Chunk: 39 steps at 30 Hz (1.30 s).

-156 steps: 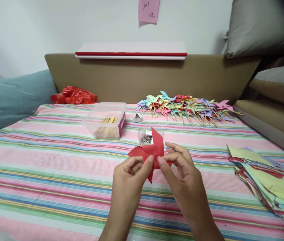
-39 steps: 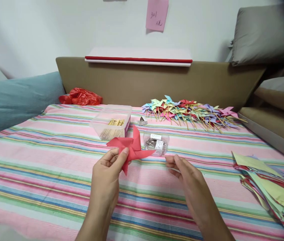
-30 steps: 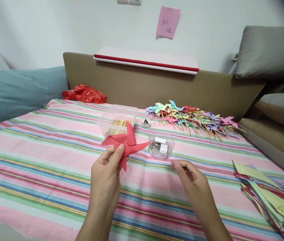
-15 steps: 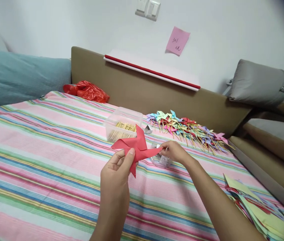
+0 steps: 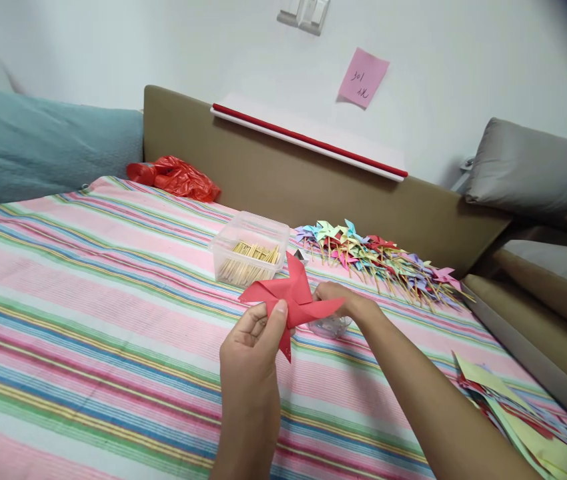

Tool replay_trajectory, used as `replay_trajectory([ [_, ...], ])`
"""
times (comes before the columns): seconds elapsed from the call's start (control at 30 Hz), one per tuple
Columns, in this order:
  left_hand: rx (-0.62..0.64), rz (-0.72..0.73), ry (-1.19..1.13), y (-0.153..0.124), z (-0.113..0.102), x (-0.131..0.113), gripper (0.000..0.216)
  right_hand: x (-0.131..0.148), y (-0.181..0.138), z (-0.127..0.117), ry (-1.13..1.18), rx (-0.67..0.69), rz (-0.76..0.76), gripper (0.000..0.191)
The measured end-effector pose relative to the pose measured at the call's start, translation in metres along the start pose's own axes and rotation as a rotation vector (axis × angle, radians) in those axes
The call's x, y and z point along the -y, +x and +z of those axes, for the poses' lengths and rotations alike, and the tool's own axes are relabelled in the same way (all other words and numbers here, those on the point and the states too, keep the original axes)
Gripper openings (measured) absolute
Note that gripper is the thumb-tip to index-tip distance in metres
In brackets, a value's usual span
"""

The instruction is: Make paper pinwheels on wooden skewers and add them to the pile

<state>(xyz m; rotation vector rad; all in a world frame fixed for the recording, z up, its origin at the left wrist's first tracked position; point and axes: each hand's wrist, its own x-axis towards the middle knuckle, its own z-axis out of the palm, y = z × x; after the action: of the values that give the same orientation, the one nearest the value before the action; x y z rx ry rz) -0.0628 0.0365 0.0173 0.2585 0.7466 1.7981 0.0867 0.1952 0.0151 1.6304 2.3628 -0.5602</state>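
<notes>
A red paper pinwheel (image 5: 297,291) with folded blades is pinched between the thumb and fingers of my left hand (image 5: 251,343). No stick shows on it. Behind its right blade is my right hand (image 5: 339,297), whose fingertips are hidden by the paper. That hand is over a small clear plastic container (image 5: 332,327) with contents too small to name. Just beyond the pinwheel stands a clear plastic box (image 5: 221,250) holding many thin wooden sticks (image 5: 249,267).
Many colourful pinwheels on sticks (image 5: 373,257) lie in a pile at the back right. Coloured paper sheets (image 5: 518,413) are stacked at the right. A red plastic bag (image 5: 178,179) rests near the brown headboard (image 5: 273,170). Striped cloth (image 5: 88,333) covers the surface.
My right hand has left the tip of the pinwheel's right blade and moved behind it, down to the clear container. My left hand still holds the pinwheel, slightly further right in view.
</notes>
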Motion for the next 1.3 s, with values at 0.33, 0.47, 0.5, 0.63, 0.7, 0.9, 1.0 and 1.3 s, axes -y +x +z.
replay_trajectory([
  [0.33, -0.017, 0.014, -0.014, 0.0, 0.002, 0.003, 0.02, -0.007, 0.008, 0.007, -0.185, 0.081, -0.034, 0.027],
  [0.47, -0.029, 0.006, 0.002, 0.0, 0.0, 0.002, 0.024, -0.007, 0.009, 0.012, -0.188, 0.055, -0.033, 0.027],
  [0.5, -0.028, 0.002, 0.001, 0.0, 0.0, 0.002, 0.024, -0.006, 0.009, 0.012, -0.184, 0.041, -0.032, 0.026],
  [0.63, -0.026, -0.003, -0.004, 0.0, -0.002, 0.002, 0.027, -0.006, -0.001, 0.003, -0.139, -0.062, -0.037, 0.025],
  [0.7, -0.033, -0.002, 0.006, 0.0, -0.002, 0.002, 0.028, -0.012, -0.016, -0.004, -0.103, -0.157, -0.042, 0.021],
  [0.9, -0.055, -0.007, 0.05, 0.0, -0.002, 0.003, 0.027, -0.046, -0.112, 0.016, 0.043, -0.428, -0.012, 0.018],
  [1.0, -0.04, -0.003, 0.084, -0.003, 0.0, 0.006, 0.024, -0.063, -0.151, 0.054, 0.114, -0.432, 0.031, 0.019],
  [1.3, 0.028, 0.039, 0.207, -0.006, 0.009, 0.024, 0.024, -0.093, -0.173, 0.109, 0.223, -0.586, 0.195, 0.029],
])
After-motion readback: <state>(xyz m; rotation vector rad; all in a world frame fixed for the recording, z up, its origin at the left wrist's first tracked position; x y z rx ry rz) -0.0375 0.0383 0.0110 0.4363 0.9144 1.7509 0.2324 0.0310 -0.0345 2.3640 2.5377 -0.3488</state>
